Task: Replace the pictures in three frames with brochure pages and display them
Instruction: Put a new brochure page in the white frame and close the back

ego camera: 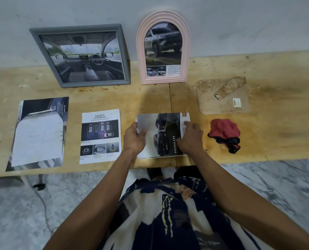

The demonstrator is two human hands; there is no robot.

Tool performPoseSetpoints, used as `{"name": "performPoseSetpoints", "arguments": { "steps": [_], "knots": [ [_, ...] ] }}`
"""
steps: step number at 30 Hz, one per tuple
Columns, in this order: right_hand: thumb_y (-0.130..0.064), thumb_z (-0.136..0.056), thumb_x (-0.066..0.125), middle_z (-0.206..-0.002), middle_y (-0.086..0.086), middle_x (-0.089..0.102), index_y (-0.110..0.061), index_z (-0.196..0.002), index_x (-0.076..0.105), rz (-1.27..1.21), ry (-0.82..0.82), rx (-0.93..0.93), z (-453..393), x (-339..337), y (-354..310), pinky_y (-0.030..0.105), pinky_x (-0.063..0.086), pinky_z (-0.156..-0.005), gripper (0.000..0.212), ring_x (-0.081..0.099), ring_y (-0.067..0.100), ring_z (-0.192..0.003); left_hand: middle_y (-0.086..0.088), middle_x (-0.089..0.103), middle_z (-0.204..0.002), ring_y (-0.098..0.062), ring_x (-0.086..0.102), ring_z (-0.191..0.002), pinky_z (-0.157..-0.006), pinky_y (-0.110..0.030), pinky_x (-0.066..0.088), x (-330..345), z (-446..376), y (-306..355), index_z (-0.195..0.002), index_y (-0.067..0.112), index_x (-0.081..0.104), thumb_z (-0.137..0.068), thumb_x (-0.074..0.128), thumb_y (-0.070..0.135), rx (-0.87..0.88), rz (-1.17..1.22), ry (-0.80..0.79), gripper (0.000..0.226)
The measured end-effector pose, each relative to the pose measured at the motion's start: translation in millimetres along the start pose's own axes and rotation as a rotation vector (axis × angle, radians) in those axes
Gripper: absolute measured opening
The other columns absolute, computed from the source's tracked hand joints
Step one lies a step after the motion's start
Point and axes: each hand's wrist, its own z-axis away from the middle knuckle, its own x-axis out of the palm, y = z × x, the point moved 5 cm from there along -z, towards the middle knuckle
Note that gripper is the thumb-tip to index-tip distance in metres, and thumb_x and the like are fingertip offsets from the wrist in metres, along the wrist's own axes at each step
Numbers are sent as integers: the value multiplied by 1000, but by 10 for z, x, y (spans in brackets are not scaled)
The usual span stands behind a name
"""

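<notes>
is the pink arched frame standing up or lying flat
Standing up. The pink arched frame rests its bottom edge on the table and leans against the wall.

two frames point(81, 55) behind on table point(276, 134); loose pages point(100, 136) front left, cloth point(224, 134) right

Plywood table point(276, 141), loose brochure pages point(100, 136), red cloth point(224, 131) (crumpled)

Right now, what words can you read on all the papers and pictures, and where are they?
"SAFETY": top of the white brochure page.
"DOUBLE CAB": sideways on the car page under both hands.
"DOUBLE CAB": left edge of the dark page, blurry.
Too small to read: pink frame caption, sticker on the brown backing board.
</notes>
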Motion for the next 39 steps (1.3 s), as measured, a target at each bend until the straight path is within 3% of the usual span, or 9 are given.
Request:
{"name": "performPoseSetpoints", "arguments": {
  "steps": [4,7,11,14,17,21,28,32,39],
  "knots": [
    [-18,-85,64,-151,16,26,-12,-145,34,-28,167,-120,54,-251,-194,46,33,-107,67,25,36,-135,-6,73,-105,-28,71,-95,-86,-47,59,-97,-2,60,-108,16,63,-98,59,11,37,127,-16,11],
    [-26,-90,60,-153,10,30,-18,-143,37,72,318,-341,80,-452,-506,46,34,-107,59,27,32,-138,-6,73,-102,-24,68,-89,-75,-39,58,-201,5,179,-108,11,64,-99,59,13,102,108,-24,11],
    [-33,-98,47,-135,4,54,-23,-136,48,220,218,-487,52,-468,-859,47,27,-110,39,41,28,-128,-7,71,-104,-19,63,-86,-71,-35,52,-352,25,377,-110,10,65,-99,58,17,202,62,-35,14],
    [-33,-100,45,-107,4,64,-20,-113,59,154,135,-508,76,-430,-955,44,40,-94,23,56,25,-101,-2,71,-94,-12,65,-79,-63,-24,48,-516,76,420,-118,16,67,-97,62,20,229,46,-11,22],
    [-29,-99,51,-98,2,64,-16,-105,62,-27,67,-480,115,-410,-949,31,38,-76,18,54,18,-89,1,63,-72,-3,58,-57,-51,-21,45,-726,163,339,-116,21,67,-89,74,30,157,123,90,29],
    [-23,-100,53,-94,-2,57,-10,-108,63,-237,7,-407,201,-446,-868,22,32,-71,19,51,15,-87,-9,67,-103,-16,68,-69,-53,-29,56,-834,359,154,-115,14,64,-82,82,27,-41,386,159,40],
    [-26,-100,52,-86,-6,58,-19,-104,61,-570,-59,-96,436,-265,-533,23,45,-60,11,56,11,-80,-8,71,-84,-11,63,-56,-50,-24,47,-406,856,-82,-108,15,60,-79,81,5,-149,492,115,37],
    [-25,-96,55,-93,3,66,-15,-101,66,-590,-68,-1,555,-60,-331,34,53,-73,16,63,20,-86,-14,69,-87,-28,65,-69,-52,-33,51,-312,1075,-240,-100,20,57,-83,77,0,-153,463,190,33],
    [-1,-81,53,-86,2,68,-16,-91,70,-525,-203,37,733,99,-367,38,54,-74,25,63,23,-87,-3,62,-83,-12,55,-64,-46,-20,45,-595,1079,-353,-118,12,55,-89,70,-1,-159,370,269,35]
  ]
}}
